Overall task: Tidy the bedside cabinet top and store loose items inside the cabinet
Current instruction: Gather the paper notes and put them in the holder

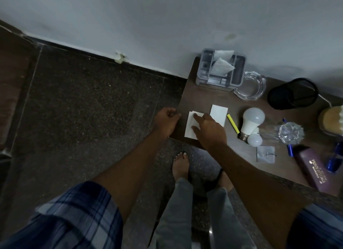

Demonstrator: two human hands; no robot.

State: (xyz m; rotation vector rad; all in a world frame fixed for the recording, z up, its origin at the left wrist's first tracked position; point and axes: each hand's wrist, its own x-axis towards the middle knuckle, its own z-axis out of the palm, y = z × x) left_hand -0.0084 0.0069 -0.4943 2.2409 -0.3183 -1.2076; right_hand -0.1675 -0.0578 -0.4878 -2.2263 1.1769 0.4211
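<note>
White papers [189, 126] at tabletop [204, 98] 9 o'clock edge, pressed flat by right grip [209, 131], spread open. Left grip [167, 122] curled alongside; contents cannot be told. Papers could be overshot onto floor [92, 100].

Papers [218, 112] lie left of the bulb [253, 118] atop the cabinet [204, 98].

The person is wearing a blue-and-white plaid short sleeve [78, 215] at the lower left of the frame and grey trousers [178, 211] at bottom centre, with one bare foot [181, 163] showing.
</note>
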